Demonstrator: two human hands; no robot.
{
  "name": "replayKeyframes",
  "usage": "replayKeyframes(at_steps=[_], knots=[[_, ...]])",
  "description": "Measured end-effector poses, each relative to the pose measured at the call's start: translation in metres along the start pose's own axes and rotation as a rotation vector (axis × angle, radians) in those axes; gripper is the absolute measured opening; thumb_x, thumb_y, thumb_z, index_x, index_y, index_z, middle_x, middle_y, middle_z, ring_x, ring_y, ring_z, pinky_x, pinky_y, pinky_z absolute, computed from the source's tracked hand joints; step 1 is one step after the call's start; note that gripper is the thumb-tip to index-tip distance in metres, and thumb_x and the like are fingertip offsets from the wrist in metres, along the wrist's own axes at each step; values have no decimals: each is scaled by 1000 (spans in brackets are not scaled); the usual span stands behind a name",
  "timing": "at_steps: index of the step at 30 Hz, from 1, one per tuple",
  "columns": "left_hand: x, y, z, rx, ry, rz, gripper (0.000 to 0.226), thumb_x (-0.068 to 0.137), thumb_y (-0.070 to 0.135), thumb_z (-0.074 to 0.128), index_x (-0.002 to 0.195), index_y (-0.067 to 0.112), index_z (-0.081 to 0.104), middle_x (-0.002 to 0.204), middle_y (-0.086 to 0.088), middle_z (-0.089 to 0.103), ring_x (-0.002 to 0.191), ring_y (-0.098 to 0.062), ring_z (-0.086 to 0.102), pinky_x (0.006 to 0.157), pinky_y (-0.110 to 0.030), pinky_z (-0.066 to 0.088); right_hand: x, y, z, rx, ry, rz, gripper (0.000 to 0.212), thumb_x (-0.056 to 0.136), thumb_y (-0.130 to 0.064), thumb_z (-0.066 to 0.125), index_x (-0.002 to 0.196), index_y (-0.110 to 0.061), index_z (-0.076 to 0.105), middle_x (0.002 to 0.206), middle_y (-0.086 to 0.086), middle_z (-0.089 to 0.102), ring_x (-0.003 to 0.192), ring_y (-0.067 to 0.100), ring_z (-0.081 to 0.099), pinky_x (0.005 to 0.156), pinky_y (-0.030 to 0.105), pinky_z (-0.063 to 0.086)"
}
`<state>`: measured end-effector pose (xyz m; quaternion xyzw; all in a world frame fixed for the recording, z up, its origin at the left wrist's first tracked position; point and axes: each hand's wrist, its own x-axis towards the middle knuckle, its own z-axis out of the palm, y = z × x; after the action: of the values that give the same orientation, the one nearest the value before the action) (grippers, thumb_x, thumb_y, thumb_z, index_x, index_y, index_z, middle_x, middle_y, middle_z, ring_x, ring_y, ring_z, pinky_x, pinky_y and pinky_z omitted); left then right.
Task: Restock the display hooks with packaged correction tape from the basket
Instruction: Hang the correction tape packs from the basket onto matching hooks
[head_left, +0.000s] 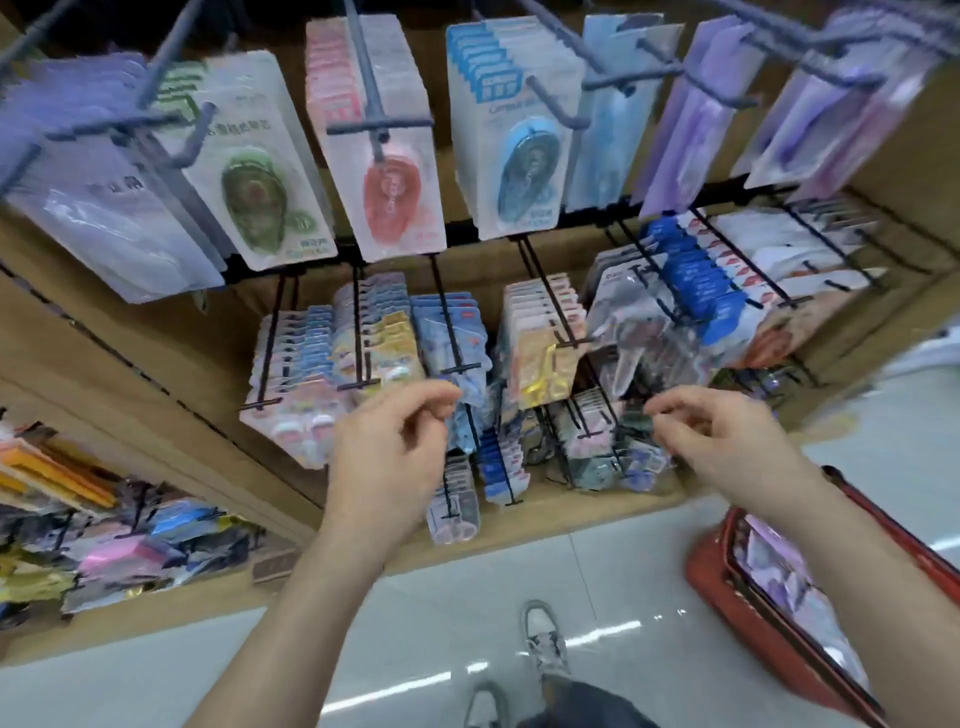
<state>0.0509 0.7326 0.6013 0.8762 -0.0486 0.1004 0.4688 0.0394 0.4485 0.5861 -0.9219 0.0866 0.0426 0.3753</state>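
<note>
Both hands are empty: the left hand (387, 457) and right hand (727, 441) hover half-curled before the lower black wire display hooks (558, 322). The red plastic basket (727, 587) of packaged correction tape (784, 587) lies on the floor, low to the right, nearer the right hand, its long axis running away diagonally.

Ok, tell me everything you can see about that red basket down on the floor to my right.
The red basket sits at the lower right on the pale tiled floor, partly cut off by the frame edge and by the right forearm crossing over it. It looks like smooth plastic with a darker rim along the top. Inside lie clear-wrapped packages in purple and pale tones, too blurred to read. A dark handle seems to rise behind the arm. Neither hand touches it.
</note>
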Motion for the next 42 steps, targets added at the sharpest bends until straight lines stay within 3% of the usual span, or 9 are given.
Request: replayKeyframes(at_steps=[3, 7, 9, 12, 18, 24, 29, 34, 42], knots=[[-17, -9, 23, 88, -172, 40, 32, 86, -5, 57, 92, 20, 76, 87, 26, 62, 88, 20, 55, 75, 2, 37, -38, 47, 7, -121, 34, 83, 13, 91, -17, 66, 93, -28, 71, 78, -8, 70, 71, 14, 62, 64, 21, 40], [-44, -14, 77, 137, -440, 38, 26, 91, 5, 58, 96, 23, 77, 90, 19, 67, 85, 4, 62, 79, -13, 45, -101, 116, 14, -158, 59, 270, 20, 92, -29, 56, 99, -21, 73, 82, -6, 71, 77, 18, 64, 71, 29, 44], [-58, -16, 109, 175, -550, 59, 22, 92, 10, 60, 101, 23, 76, 93, 11, 72, 86, -10, 66, 79, -25, 48, -133, 146, 14, -88, 109, 377, 16, 92, -20, 60, 96, -13, 74, 83, -5, 69, 80, 19, 64, 72, 26, 42], [-75, -11, 162, 267, -694, 121, 22, 93, 16, 61, 104, 27, 75, 96, 8, 74, 83, -10, 64, 75, -24, 45, -179, 193, 13, 30, 215, 607, 20, 91, -7, 64, 109, -10, 71, 100, 5, 73, 94, 26, 68, 90, 38, 50], [-105, 28, 281, 276, -856, 110, 21, 93, 22, 59, 102, 34, 74, 94, 13, 73, 83, -12, 67, 83, -36, 55, -252, 285, -5, 251, 444, 908, 30, 96, -18, 60, 125, -18, 60, 109, 5, 66, 95, 21, 63, 85, 30, 46], [-147, 75, 423, 209, -959, 26, 23, 94, 13, 57, 102, 25, 75, 95, 11, 71, 87, -11, 65, 80, -24, 46, -287, 393, -48, 349, 491, 1068, 33, 97, -20, 59, 130, -18, 58, 119, 5, 65, 101, 22, 62, 91, 35, 49], [-171, 81, 538, 215, -1034, -8, 22, 93, 9, 57, 103, 19, 74, 99, 4, 71, 92, -17, 63, 78, -25, 42, -279, 481, -72, 556, 590, 1156, 25, 96, -17, 58, 121, -22, 62, 110, 5, 68, 97, 25, 66, 91, 46, 55], [-183, 50, 648, 234, -1124, -118, 25, 94, 12, 57, 115, 17, 69, 110, 0, 69, 105, -17, 63, 86, -25, 44, -227, 566, -67, 733, 657, 1194, 15, 97, -13, 59, 110, -20, 63, 98, 7, 67, 92, 25, 67, 83, 38, 56], [-174, -51, 823, 317, -1163, -382, 49, 94, 17, 60, 142, 10, 47, 134, -7, 57, 103, -15, 52, 85, -26, 37, -118, 717, 2, 683, 464, 1232, 47, 92, -16, 66, 136, -22, 52, 117, 0, 58, 105, 19, 59, 92, 32, 47]])
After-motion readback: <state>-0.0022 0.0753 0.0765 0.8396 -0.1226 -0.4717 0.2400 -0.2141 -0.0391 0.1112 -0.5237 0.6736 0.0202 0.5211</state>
